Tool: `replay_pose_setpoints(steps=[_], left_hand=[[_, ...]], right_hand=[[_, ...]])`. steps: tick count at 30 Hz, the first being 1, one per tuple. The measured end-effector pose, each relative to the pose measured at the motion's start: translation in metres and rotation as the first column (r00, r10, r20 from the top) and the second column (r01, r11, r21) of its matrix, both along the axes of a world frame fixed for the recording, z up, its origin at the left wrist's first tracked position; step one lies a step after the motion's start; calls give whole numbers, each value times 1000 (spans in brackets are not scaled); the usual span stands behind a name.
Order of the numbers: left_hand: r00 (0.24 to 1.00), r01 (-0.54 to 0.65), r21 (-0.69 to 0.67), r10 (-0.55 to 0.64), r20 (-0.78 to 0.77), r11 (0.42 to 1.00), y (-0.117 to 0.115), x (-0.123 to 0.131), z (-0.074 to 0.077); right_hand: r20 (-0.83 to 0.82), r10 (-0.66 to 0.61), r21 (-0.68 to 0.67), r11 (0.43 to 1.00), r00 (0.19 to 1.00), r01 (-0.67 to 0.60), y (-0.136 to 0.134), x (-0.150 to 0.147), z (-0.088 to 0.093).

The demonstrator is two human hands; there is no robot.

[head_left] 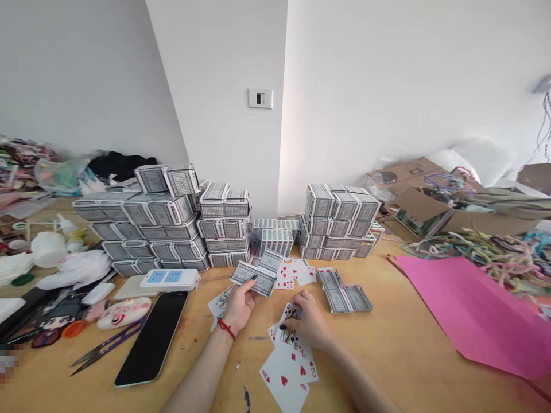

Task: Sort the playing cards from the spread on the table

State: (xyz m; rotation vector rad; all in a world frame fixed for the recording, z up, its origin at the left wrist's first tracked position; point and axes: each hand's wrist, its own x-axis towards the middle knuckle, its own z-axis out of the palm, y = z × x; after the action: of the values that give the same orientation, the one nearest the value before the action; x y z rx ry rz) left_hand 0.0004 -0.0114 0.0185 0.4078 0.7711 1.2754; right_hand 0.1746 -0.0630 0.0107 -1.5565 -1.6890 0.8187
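My left hand [239, 308], a red cord bracelet at its wrist, pinches several playing cards [266, 275] with grey patterned backs turned up; they lie crossed at angles. My right hand [312, 324] grips a black-suited face card [287, 339], its face up, low over the table. Under it are loose face-up red cards [282, 376], among them twos and what looks like an ace. More red cards [297, 274] lie face up beyond my hands. A card with a dark figure [219, 303] is partly hidden by my left hand. Grey-backed pieces [344, 293] lie right.
Blocks of grey-backed cards stand in tall stacks at left [150, 215], centre [226, 226] and right [338, 221]. A phone [152, 338], scissors [107, 347] and a white box [170, 279] lie left. Pink paper [473, 310], yarn [477, 238] and an open carton [465, 221] occupy the right.
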Motion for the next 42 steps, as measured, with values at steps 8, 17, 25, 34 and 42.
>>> replay_pose_setpoints(steps=[8,17,25,34,42], left_hand=[[995,33,118,-22,-94,992,-4,3,3],[983,27,178,7,-185,984,-3,4,0],[957,113,152,-67,-282,982,-1,0,-4],[867,237,281,-71,-493,930,-5,1,-2],[791,337,287,-104,-603,897,-7,4,3]], right_hand=[[-668,-41,-218,965,743,-143,6,19,6],[-899,-284,-320,946,332,-56,9,28,2],[-924,-271,-278,961,268,14,10,26,0],[-885,-158,-147,987,437,59,10,19,-3],[-834,-62,-62,998,548,18,7,12,-3]])
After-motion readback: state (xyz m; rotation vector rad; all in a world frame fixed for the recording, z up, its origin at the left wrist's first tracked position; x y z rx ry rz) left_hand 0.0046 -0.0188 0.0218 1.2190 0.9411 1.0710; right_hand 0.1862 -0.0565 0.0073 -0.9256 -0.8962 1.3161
